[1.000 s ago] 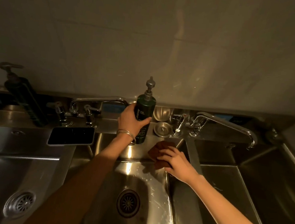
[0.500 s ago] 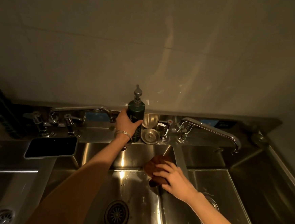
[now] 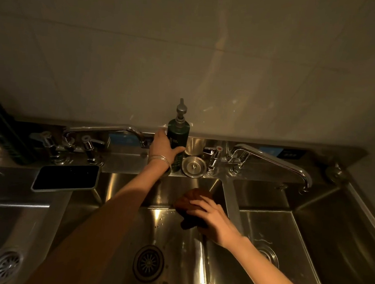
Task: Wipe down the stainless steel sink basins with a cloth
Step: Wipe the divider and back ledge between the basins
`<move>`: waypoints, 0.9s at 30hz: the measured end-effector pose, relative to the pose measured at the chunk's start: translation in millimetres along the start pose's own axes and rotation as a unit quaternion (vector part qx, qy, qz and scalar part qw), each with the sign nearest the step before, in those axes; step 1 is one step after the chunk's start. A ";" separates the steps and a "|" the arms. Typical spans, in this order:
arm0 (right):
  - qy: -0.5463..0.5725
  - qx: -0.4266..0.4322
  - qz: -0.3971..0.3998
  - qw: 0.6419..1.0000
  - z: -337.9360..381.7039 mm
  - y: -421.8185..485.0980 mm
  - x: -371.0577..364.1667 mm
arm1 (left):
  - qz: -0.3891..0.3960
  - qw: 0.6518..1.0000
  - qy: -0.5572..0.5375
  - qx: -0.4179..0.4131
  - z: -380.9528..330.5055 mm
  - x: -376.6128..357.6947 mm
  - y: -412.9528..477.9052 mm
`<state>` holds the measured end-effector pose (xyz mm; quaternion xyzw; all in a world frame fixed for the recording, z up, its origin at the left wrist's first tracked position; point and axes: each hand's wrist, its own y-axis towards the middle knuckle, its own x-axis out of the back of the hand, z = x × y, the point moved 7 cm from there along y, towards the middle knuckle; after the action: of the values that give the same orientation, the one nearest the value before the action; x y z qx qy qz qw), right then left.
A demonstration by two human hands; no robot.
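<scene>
Bottle (image 3: 177, 139), at 12 o'clock of the basin (image 3: 174, 237), is gripped by the left hand (image 3: 162, 147); cloth (image 3: 189, 198) is held, fingers (image 3: 197, 202) curled over it, by the right hand (image 3: 212, 221) against the 1 o'clock corner.

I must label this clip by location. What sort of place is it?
Probably a commercial or shared kitchen's washing-up area: a stainless steel sink unit with three basins side by side, a left tap and a right tap on its back ledge, and a pump bottle, perhaps soap.
</scene>
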<state>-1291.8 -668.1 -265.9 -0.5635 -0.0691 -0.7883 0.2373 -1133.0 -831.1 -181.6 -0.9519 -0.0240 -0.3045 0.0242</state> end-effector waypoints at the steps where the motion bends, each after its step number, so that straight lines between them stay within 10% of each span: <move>1: 0.004 -0.001 -0.003 1.000 -0.2 0.3 -0.2 | -0.005 1.000 0.003 0.006 2.3 3.0 -4.8; 7: -0.003 -0.014 -0.020 1.000 -8.8 -6.2 4.7 | -0.096 0.989 0.072 -0.091 16.8 7.3 -73.4; 13: -0.049 -0.034 -0.096 0.994 -29.8 -28.9 31.4 | 0.139 0.935 0.258 -0.198 10.4 -78.1 -62.5; 27: 0.013 -0.171 -0.056 0.984 -103.1 -31.2 -0.9 | 0.163 0.900 0.386 -0.121 8.6 -146.7 -3.2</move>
<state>-1394.0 -679.2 -298.3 -0.5811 0.0386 -0.8075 0.0939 -1247.5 -832.0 -273.7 -0.7459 0.1793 -0.6406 -0.0343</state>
